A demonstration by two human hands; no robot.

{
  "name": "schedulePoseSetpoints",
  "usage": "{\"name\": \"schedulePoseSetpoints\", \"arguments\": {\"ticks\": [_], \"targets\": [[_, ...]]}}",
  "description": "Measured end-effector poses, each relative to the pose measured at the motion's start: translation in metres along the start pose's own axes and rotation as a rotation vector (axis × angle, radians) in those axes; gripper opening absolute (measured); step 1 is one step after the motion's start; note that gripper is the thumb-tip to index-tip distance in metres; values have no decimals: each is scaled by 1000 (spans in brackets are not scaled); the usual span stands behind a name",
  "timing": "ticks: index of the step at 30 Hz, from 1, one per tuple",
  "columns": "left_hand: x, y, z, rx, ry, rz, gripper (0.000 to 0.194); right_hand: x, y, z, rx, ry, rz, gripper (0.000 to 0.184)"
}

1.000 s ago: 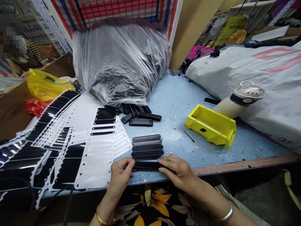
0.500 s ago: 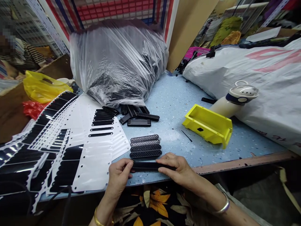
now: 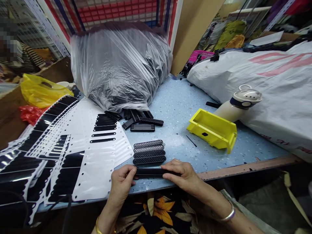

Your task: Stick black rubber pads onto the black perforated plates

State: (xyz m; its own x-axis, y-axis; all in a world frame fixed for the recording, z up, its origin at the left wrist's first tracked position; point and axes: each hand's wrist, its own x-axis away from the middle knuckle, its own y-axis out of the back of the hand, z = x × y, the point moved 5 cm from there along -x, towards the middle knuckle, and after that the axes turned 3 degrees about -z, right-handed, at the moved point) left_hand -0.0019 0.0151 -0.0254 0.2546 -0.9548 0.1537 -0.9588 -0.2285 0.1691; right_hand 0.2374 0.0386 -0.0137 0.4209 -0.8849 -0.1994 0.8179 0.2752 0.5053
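Blue bench [image 3: 175,110]: left hand [image 3: 120,183] and right hand [image 3: 182,175] still hold the black strip [image 3: 151,172].

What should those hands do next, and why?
Probably lay the flat black plastic strip, held between the left hand and right hand, beside the four black mesh strips: they sit in a neat row just above it.

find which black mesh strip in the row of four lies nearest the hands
The lowest strip in the row: it lies closest to the left hand and right hand, the other three sitting farther away.
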Motion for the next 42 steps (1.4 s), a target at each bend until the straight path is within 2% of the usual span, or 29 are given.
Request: {"name": "schedulePoseSetpoints", "arguments": {"ticks": [9,13,20,24,28,33,37,42], "targets": [[0,-1,1,12,19,-20,22,0,0,-4,-42,-54,-33,19],[0,-2,2,23,20,-22,22,1,1,-8,-26,-59,-97,21],[1,-2,3,21,8,-23,23,9,12,-2,99,-99,-180,30],[1,-2,7,18,-8,-27,23,16,19,5,154,-92,-233,26],[0,-3,9,20,-19,-28,24,16,16,2,167,-130,-239,29],[0,-2,7,18,-18,-21,24,3,7,-3,217,-134,-204,34],[0,-2,6,19,2,-16,25,-6,3,-3,268,-122,-151,47],[-1,-3,9,19,25,-11,28,-8,5,-4,318,-123,-168,53]]}}
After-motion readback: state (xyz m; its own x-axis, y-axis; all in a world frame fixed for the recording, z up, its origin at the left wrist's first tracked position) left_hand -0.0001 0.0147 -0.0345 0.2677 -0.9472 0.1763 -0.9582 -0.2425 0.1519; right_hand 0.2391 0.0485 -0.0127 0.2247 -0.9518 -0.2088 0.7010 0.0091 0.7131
